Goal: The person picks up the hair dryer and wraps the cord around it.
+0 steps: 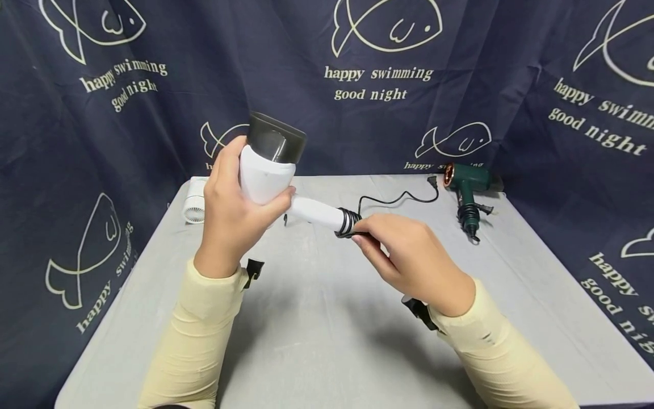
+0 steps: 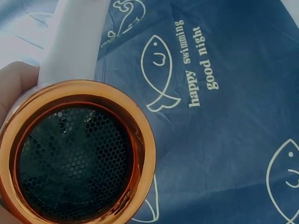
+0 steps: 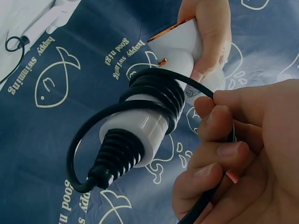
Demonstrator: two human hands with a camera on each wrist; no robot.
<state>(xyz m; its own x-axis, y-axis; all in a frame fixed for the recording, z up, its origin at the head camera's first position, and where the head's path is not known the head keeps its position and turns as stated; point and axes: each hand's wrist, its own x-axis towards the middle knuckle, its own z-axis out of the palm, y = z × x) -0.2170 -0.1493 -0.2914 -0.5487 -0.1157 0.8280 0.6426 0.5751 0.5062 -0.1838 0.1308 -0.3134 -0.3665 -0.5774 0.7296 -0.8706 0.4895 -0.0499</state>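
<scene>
My left hand (image 1: 225,201) grips a white hair dryer (image 1: 265,176) round its barrel, raised over the table. Its dark nozzle (image 1: 276,139) points up and away, and a copper ring (image 2: 146,144) frames the mesh intake in the left wrist view. The handle slants down to the right, with black cord (image 1: 348,221) coiled round its lower part. Near the handle's end, my right hand (image 1: 409,255) pinches the cord between thumb and forefinger. In the right wrist view, one strand loops from the ribbed cord sleeve (image 3: 121,154); another passes through my curled fingers.
A green hair dryer (image 1: 467,182) with its cord wound on the handle lies at the back right. A black plug (image 1: 432,181) rests beside it, its cord trailing left. Behind my left hand, a white appliance (image 1: 194,204) is partly hidden. Dark printed curtains surround the grey-white table (image 1: 317,341).
</scene>
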